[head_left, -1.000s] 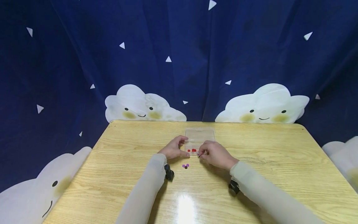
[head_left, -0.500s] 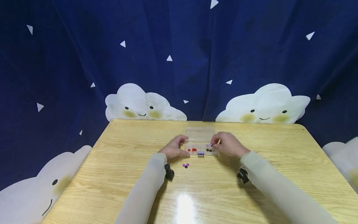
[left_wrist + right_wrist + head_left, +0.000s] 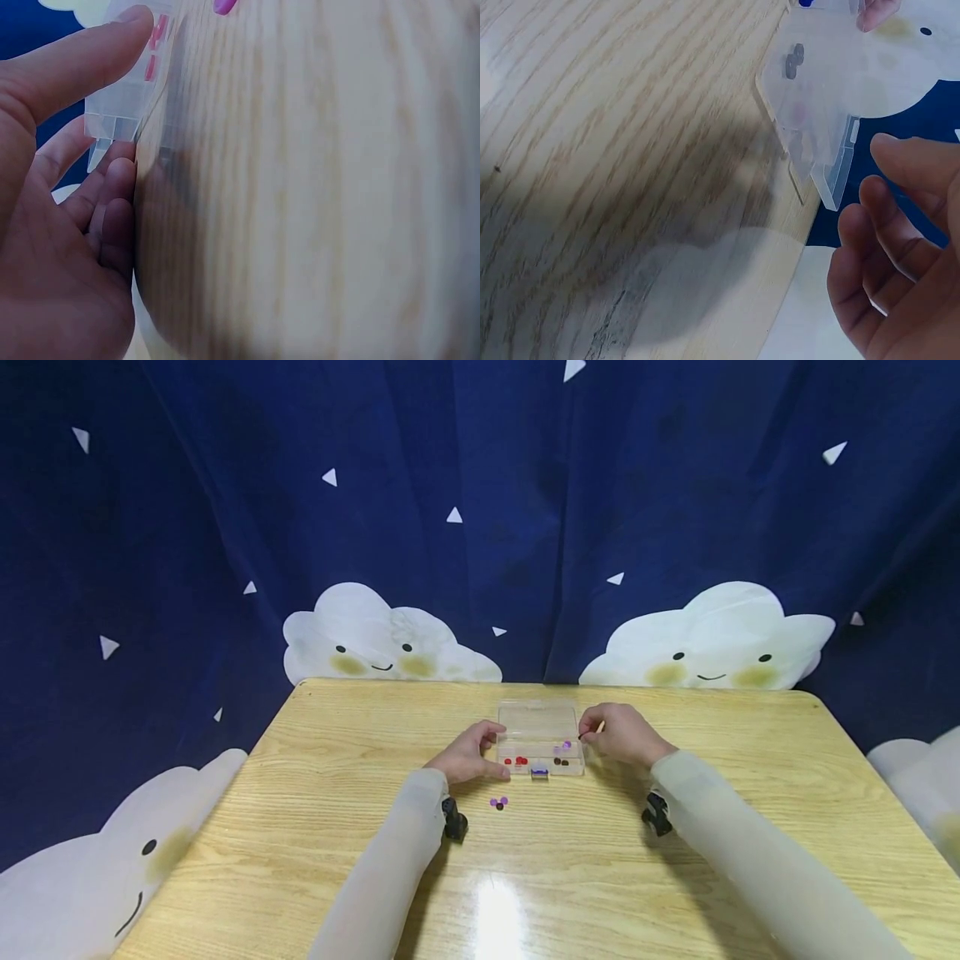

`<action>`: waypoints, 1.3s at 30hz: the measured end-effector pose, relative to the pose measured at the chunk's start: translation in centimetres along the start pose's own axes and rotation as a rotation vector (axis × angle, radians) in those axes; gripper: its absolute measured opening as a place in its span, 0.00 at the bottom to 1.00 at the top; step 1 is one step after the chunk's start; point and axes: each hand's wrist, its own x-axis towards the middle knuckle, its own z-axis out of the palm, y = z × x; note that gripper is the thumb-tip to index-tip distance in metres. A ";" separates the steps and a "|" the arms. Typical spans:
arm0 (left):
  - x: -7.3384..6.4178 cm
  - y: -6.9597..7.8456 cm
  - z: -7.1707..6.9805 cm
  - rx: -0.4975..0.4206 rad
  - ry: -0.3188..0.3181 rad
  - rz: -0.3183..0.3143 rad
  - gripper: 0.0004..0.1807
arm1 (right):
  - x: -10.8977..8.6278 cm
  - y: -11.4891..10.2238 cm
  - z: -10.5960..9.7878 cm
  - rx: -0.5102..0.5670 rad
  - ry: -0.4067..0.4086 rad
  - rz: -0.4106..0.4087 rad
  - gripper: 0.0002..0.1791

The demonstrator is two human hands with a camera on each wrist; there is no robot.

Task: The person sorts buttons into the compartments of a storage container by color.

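Note:
A clear plastic compartment box (image 3: 521,750) lies with its lid (image 3: 537,719) raised at the back. My left hand (image 3: 470,753) grips its left end, the thumb along the front and the other fingers at the side. Red discs (image 3: 521,761) lie front left in the box, dark discs (image 3: 557,762) front right, and purple ones (image 3: 567,745) behind those. At the box's back right corner, my right hand (image 3: 619,731) has thumb and index finger close together. A small dark disc (image 3: 581,737) shows at these fingertips in the head view; in the right wrist view it does not stand out.
Two purple discs (image 3: 504,801) and a dark disc (image 3: 500,807) lie together on the wooden table (image 3: 390,718) in front of the box. A bluish clasp (image 3: 539,773) is at the box's front edge. Behind the table hangs a dark blue curtain (image 3: 480,485).
My right hand has moved from the box's front edge to its back right corner, uncovering the dark and purple discs in the right compartments. The left hand has stayed in place.

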 end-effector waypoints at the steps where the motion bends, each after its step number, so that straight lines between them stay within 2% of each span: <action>1: 0.0 0.0 0.0 -0.003 0.000 -0.003 0.44 | 0.0 0.0 0.0 -0.004 0.000 -0.003 0.05; 12: -0.1 0.0 -0.1 -0.007 0.004 -0.008 0.43 | 0.2 -0.4 1.0 -0.012 -0.038 -0.032 0.05; 29: -0.1 -0.1 0.0 -0.001 0.011 -0.004 0.42 | -0.3 -0.5 1.9 -0.049 -0.015 -0.095 0.03; 35: 0.0 -0.2 0.0 0.005 0.013 0.001 0.43 | -0.5 -1.6 1.6 -0.026 -0.033 -0.084 0.04; 39: 0.0 -0.1 0.0 0.005 0.012 -0.004 0.43 | -0.8 -2.6 1.5 -0.014 -0.046 -0.106 0.04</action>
